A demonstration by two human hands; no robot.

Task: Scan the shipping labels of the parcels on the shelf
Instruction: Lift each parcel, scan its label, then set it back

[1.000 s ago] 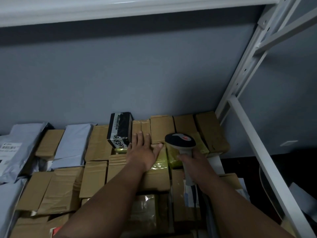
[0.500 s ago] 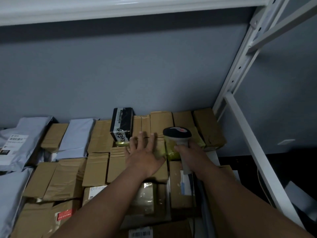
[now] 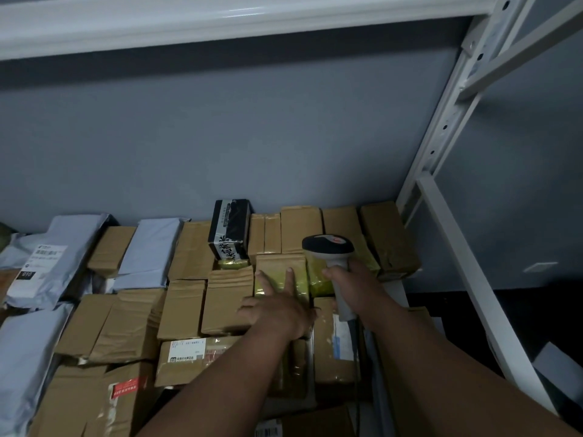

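Parcels (image 3: 186, 310), mostly brown cardboard boxes, packed flat and touching across the shelf (image 3: 394, 288), in rows from the grey back wall (image 3: 252, 137) toward the front edge. Left hand (image 3: 277, 310) laid palm down on a small brown box (image 3: 279, 272) toward the right end of the shelf, fingers straight and spread, fingertips over a band of yellowish tape on that box. Right hand (image 3: 353, 288) just beside it, fingers curled round the pale handle of a barcode scanner (image 3: 329, 247), dark head up and tipped toward the back wall, above the boxes near the right back corner. Cable hanging from the handle toward the front edge, between the boxes and the right side rail.

Black box with white lettering (image 3: 230, 231) upright against the back wall near the middle, taller than its neighbours. Grey poly mailers (image 3: 148, 250) along the left part of the shelf, one at the left edge with a white shipping label (image 3: 41, 260) face up. Box near the front edge with a white label (image 3: 186, 350) partly under the left forearm; print too small to read. Barcode sticker (image 3: 268, 432) at the front edge, cut off by the frame. White steel upright (image 3: 441, 137) with holes at the right back corner; white upper shelf (image 3: 220, 17) across the top.
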